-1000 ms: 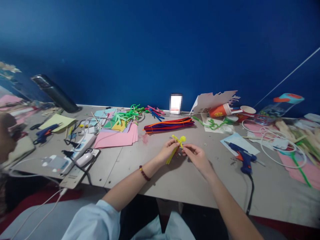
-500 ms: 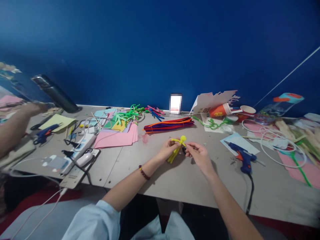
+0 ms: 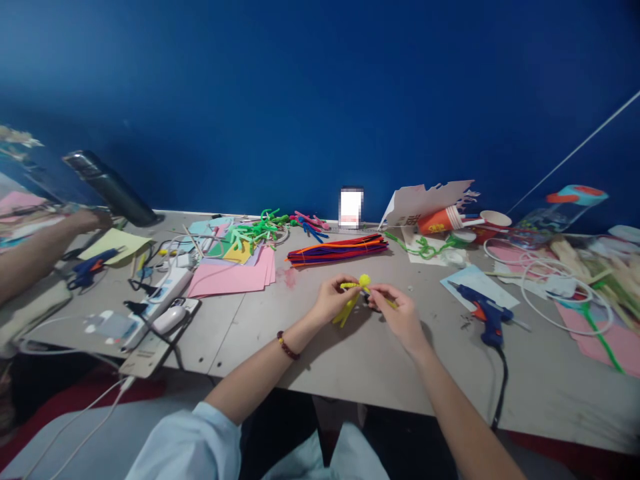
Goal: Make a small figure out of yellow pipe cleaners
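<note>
A small yellow pipe-cleaner figure, with a round head, arms and dangling legs, is held just above the table between my two hands. My left hand is closed on its body from the left, thumb and fingers pinching below the head. From the right, my right hand pinches one of its yellow arms, and a bit of yellow shows by the fingers. Something small and dark sits beneath the right fingertips; its kind is unclear. Beyond my hands lies a bundle of pipe cleaners, purple, red and orange.
To the right, a blue glue gun rests partly on pale blue paper. Pink paper, a power strip and cables are on the left. A phone leans on the wall. Another person's arm reaches in at far left.
My right fingers have shifted slightly along the figure's arm, now with yellow showing beside them. The figure tips a little. At far left the other person's arm has moved right.
</note>
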`<state>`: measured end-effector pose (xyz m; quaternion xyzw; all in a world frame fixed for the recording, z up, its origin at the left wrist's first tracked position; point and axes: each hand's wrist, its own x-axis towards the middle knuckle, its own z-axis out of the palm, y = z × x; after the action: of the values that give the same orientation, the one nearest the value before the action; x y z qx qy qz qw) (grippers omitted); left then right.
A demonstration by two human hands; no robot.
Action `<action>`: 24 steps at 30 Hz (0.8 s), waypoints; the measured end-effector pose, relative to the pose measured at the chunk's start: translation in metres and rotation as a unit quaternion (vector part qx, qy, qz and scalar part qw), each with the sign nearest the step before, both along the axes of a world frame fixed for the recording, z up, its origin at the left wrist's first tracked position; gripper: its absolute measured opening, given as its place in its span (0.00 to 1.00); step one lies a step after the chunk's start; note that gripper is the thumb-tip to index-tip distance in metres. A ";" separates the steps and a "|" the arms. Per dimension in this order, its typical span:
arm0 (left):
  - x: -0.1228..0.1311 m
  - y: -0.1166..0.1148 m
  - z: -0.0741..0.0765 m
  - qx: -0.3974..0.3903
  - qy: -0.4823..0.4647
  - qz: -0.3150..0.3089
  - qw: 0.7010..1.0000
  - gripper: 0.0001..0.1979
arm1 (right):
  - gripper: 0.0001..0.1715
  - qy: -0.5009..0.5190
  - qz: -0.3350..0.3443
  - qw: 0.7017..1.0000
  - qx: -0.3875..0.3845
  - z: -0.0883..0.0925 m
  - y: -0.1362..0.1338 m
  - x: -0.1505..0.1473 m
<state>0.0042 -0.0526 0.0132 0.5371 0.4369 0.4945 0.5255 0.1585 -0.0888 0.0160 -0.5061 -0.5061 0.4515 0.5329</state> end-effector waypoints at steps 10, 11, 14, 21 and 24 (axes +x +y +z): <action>0.000 -0.008 0.018 -0.055 -0.093 0.045 0.993 0.12 | 0.19 -0.035 0.051 0.997 0.047 -0.006 -0.001 -0.004; 0.000 -0.008 0.019 -0.066 -0.108 0.042 0.991 0.13 | 0.19 -0.038 0.052 0.997 0.047 -0.007 -0.001 -0.004; 0.000 -0.006 0.020 -0.085 -0.148 0.032 0.985 0.15 | 0.20 -0.032 0.055 0.997 0.037 -0.010 0.000 -0.003; -0.003 0.003 0.007 -0.124 -0.192 -0.025 0.973 0.16 | 0.19 -0.006 0.052 0.999 0.009 -0.013 0.003 -0.001; -0.004 0.003 0.005 -0.138 -0.190 -0.042 0.971 0.12 | 0.19 -0.007 0.038 0.999 0.008 -0.010 0.002 -0.002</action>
<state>0.0006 -0.0494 0.0178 0.3733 0.3697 0.5000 0.6884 0.1569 -0.0868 0.0064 -0.4858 -0.5322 0.4635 0.5157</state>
